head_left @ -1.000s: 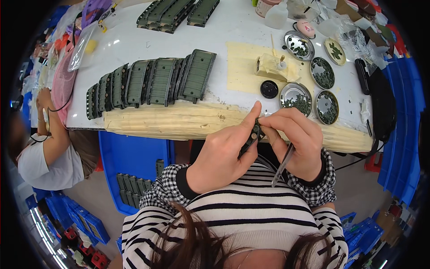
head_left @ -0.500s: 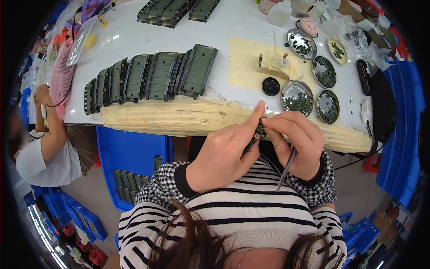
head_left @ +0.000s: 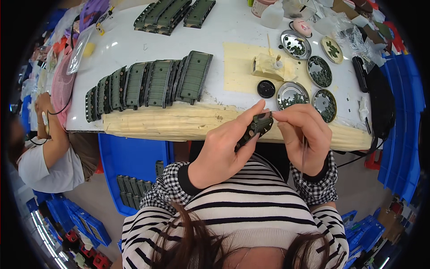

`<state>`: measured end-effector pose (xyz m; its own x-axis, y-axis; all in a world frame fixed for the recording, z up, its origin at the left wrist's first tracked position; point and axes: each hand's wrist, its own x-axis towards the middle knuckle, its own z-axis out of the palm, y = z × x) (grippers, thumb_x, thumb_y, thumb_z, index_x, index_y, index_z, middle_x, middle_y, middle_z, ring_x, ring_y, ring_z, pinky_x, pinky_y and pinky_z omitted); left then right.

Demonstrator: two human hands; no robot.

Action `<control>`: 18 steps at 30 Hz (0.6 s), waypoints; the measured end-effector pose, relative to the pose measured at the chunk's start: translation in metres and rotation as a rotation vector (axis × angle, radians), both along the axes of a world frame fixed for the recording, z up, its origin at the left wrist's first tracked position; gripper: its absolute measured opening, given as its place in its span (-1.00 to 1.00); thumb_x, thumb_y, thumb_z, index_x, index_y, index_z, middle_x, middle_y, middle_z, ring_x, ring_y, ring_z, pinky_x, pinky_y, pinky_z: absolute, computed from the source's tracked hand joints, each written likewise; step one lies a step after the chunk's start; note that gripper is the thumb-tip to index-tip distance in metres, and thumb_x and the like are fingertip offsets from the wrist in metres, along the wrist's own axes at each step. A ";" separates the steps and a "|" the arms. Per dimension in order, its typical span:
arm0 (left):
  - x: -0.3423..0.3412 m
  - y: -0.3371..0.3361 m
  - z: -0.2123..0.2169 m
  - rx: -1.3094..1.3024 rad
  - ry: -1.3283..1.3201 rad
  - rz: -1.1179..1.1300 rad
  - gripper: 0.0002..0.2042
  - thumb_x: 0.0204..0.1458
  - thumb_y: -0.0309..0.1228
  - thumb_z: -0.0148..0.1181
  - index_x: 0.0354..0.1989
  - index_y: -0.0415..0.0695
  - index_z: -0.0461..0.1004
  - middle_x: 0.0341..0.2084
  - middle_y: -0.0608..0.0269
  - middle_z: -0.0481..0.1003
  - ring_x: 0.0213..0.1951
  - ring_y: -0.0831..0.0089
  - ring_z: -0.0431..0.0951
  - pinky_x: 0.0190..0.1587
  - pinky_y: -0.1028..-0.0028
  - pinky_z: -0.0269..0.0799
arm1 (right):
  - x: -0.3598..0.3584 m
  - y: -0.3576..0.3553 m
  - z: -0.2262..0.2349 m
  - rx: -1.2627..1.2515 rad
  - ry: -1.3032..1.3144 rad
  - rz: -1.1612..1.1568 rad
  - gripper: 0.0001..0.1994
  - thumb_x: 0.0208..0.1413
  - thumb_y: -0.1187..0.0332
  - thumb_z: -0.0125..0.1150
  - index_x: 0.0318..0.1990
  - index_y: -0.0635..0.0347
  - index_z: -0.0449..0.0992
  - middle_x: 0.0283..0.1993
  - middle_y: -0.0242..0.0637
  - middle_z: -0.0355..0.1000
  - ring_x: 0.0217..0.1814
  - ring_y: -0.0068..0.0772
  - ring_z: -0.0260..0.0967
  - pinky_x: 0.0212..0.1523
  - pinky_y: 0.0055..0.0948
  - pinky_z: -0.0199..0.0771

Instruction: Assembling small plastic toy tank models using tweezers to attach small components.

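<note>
My left hand (head_left: pixel 220 151) is wrapped round a dark green camouflage model part (head_left: pixel 261 124), its thumb along the upper side. The part is held tilted above my lap, just in front of the table's padded edge. My right hand (head_left: pixel 310 136) has thumb and forefinger pinched at the far right end of the part. Whether a small piece sits in that pinch cannot be seen. Thin metal tweezers (head_left: pixel 304 154) are tucked in the right palm, pointing down. Close beyond the right fingers stand steel dishes (head_left: pixel 306 88) of small green pieces.
A row of green camouflage model parts (head_left: pixel 193 77) stands on the table's left, with more stacked (head_left: pixel 165 15) behind. A tape-covered block with a small cup (head_left: pixel 268 67) and a round black lid (head_left: pixel 266 88) are at the centre. A blue bin (head_left: pixel 130 152) holds more parts. A co-worker's arm (head_left: pixel 54 123) is at left.
The model part has been turned and raised, so more of its camouflaged end shows. My right hand has moved slightly right, and the tweezers now point more steeply down.
</note>
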<state>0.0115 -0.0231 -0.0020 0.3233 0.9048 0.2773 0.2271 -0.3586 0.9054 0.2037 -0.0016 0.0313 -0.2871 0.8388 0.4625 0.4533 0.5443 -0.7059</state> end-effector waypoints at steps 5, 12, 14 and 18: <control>-0.003 -0.001 -0.007 -0.189 -0.237 -0.066 -0.48 0.12 -0.66 0.11 0.30 -0.26 0.23 0.01 0.01 0.51 -0.03 0.36 0.56 0.06 0.46 0.43 | 0.002 -0.003 0.007 0.007 -0.002 -0.038 -0.75 -0.10 0.63 0.38 -0.20 0.29 0.60 -0.34 -0.17 0.48 -0.38 -0.29 0.48 -0.37 -0.47 0.47; -0.008 0.003 -0.013 -0.493 -0.529 -0.176 -0.50 0.24 -0.61 -0.06 0.35 -0.25 0.04 0.16 -0.09 0.37 0.04 0.27 0.54 0.13 0.33 0.45 | 0.014 0.017 0.017 0.006 0.012 -0.268 -0.74 -0.08 0.68 0.32 -0.18 0.25 0.61 -0.40 -0.28 0.41 -0.53 -0.45 0.26 -0.52 -0.52 0.24; -0.009 0.005 -0.010 -0.486 -0.543 -0.173 -0.50 0.23 -0.61 -0.05 0.34 -0.25 0.05 0.16 -0.09 0.38 0.05 0.26 0.53 0.13 0.33 0.44 | 0.018 0.028 0.017 0.110 -0.034 -0.237 -0.74 -0.08 0.68 0.32 -0.19 0.25 0.62 -0.41 -0.28 0.40 -0.53 -0.45 0.27 -0.52 -0.53 0.25; -0.010 0.006 -0.014 -0.399 -0.497 -0.152 -0.51 0.23 -0.62 -0.05 0.34 -0.26 0.05 0.17 -0.10 0.38 0.08 0.28 0.51 0.16 0.35 0.41 | 0.009 0.007 0.034 0.106 -0.083 0.008 -0.75 -0.09 0.58 0.38 -0.19 0.23 0.63 -0.46 -0.28 0.37 -0.46 -0.42 0.40 -0.49 -0.49 0.36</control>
<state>0.0019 -0.0174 -0.0161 0.3758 0.9233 0.0796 -0.2795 0.0310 0.9597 0.2132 0.0059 0.0651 -0.3343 0.7842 0.5228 0.5034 0.6175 -0.6044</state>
